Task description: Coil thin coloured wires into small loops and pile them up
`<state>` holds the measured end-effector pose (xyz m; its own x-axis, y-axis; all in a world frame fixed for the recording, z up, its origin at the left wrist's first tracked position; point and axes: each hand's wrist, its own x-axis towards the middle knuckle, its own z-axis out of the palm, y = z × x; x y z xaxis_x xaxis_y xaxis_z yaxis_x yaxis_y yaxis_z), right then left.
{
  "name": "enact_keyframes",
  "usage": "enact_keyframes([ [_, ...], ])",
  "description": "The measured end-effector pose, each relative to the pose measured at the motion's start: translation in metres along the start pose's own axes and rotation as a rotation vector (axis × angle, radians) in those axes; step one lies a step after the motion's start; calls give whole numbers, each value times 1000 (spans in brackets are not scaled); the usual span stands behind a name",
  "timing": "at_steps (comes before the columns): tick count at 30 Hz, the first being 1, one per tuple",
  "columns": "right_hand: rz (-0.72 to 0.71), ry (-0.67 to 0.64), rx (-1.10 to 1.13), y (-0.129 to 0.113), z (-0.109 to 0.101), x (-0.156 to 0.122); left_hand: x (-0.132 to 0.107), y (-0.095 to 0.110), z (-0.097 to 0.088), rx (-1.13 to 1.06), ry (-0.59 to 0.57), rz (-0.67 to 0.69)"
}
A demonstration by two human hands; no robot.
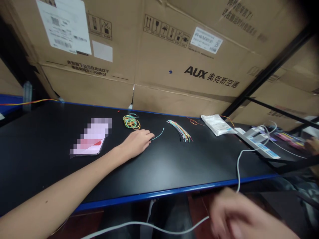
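My left hand [137, 142] rests on the black table [174, 166], fingers curled and pinching the end of a thin light blue wire [159, 134] that trails off to the right. Just beyond it lies a coil of green, yellow and orange wires [131, 121]. A loose bundle of straight coloured wires [180, 130] lies to the right of the blue wire. My right hand [239, 215] is low, in front of the table's blue front edge, and blurred by motion; its fingers cannot be made out. A white cable [238, 169] hangs beside it.
A blurred pink and white item [91, 141] lies left of my left hand. A white plastic bag [217, 124] and a white power strip [259, 144] sit at the right. Large cardboard boxes [159, 49] wall the back. Another person's hand [312, 146] shows at the far right.
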<state>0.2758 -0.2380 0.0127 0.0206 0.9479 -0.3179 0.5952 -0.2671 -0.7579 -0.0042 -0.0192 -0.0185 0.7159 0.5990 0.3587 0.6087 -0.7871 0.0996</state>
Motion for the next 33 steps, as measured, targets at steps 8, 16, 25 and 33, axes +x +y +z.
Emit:
enact_keyframes([
  [8, -886, 188, -486, -89, -8, 231, 1, -26, -5, 17, -32, -100],
  [16, -1028, 153, -592, -55, -2, 263, 2, -27, 0, 82, -42, -63],
  [25, -887, 240, -439, -57, -10, 256, 2, -26, -5, -96, 65, -169],
  [33, -815, 217, -86, -60, -3, 254, 3, -25, 1, -140, 107, -165],
])
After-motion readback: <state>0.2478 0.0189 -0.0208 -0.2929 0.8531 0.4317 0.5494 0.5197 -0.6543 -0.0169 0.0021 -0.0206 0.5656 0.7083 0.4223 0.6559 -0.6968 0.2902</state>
